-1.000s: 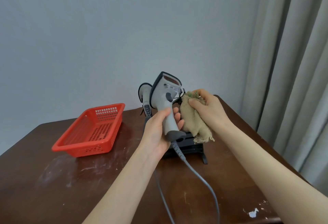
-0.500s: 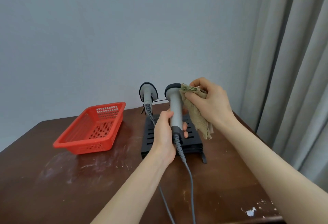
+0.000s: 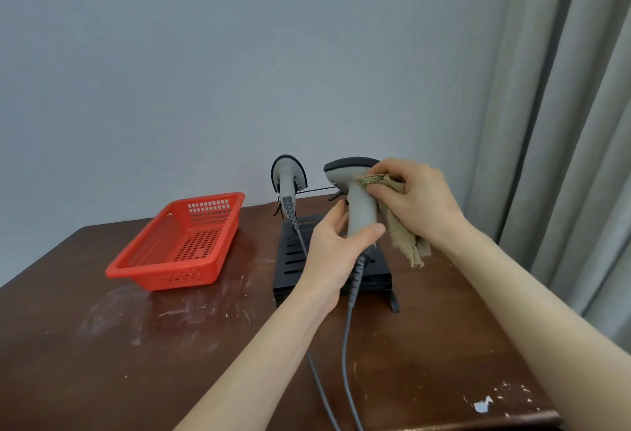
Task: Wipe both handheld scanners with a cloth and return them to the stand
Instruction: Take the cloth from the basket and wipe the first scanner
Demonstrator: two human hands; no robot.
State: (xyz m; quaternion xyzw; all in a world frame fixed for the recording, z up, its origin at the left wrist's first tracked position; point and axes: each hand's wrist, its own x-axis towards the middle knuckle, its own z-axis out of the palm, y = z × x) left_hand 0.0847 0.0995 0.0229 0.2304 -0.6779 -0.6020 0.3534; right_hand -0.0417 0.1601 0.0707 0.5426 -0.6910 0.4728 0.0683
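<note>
Currently the left hand [image 3: 336, 246] is clamped round the lower handle of one scanner [image 3: 358, 201] at centre frame, just above the stand [image 3: 293, 256]. The thumb lies across the near side and the fingers curl behind, keeping it upright, probably so that the head and neck stay bare for wiping. The right hand [image 3: 416, 198] reaches in from the lower right, wrist bent, its fingers bunched on the cloth [image 3: 403, 236] and pressing it against the scanner below the head. The cloth's loose end hangs to the right. The cable [image 3: 346, 328] trails toward the bottom edge. The other scanner [image 3: 288, 177] hangs at the stand's back, left of centre, with neither hand on it. A basket [image 3: 177, 249] sits on the table [image 3: 136, 345] at middle left.
</note>
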